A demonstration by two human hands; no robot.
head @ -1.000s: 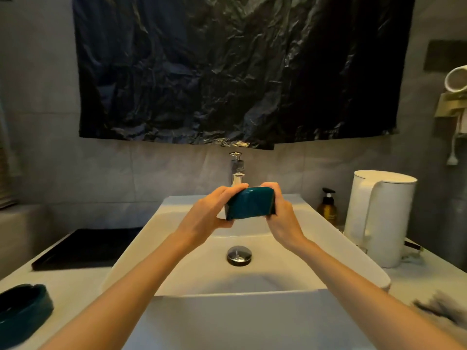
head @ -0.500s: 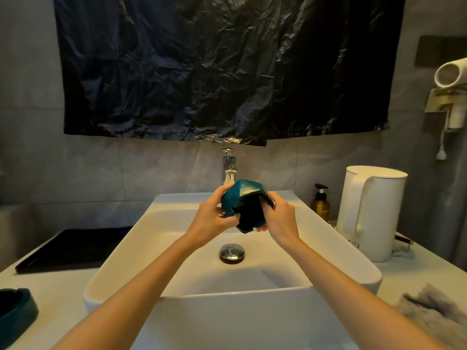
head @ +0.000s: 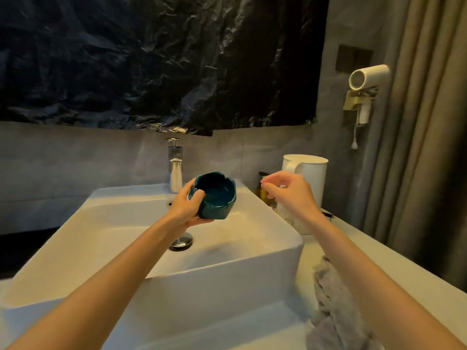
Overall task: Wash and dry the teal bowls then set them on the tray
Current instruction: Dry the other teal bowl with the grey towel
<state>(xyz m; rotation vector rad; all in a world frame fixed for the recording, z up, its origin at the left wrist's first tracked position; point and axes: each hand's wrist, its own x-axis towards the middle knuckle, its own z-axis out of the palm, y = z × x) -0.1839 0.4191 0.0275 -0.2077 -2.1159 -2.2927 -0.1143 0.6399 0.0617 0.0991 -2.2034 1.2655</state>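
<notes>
A small teal bowl (head: pixel 216 196) with a notched rim is held above the white sink (head: pixel 265 258), its opening facing me. My left hand (head: pixel 185 207) grips it from the left, thumb on the rim and fingers under the base. My right hand (head: pixel 288 192) hovers to the right of the bowl, apart from it, over the sink's right edge, with loosely curled fingers that hold nothing. A grey towel (head: pixel 333 309) lies crumpled on the counter at the lower right. The tray and the other bowl are out of view.
A chrome tap (head: pixel 175 170) stands behind the sink, and a drain plug (head: pixel 182 241) sits in the basin. A white kettle (head: pixel 307 178) and an amber pump bottle (head: pixel 264 190) stand on the right counter. A hair dryer (head: pixel 366 78) hangs on the right wall by a curtain.
My right hand has let go of the bowl and moved right. The left hand alone now holds it, turned opening-up toward me. The view has swung right, losing the tray and second bowl.
</notes>
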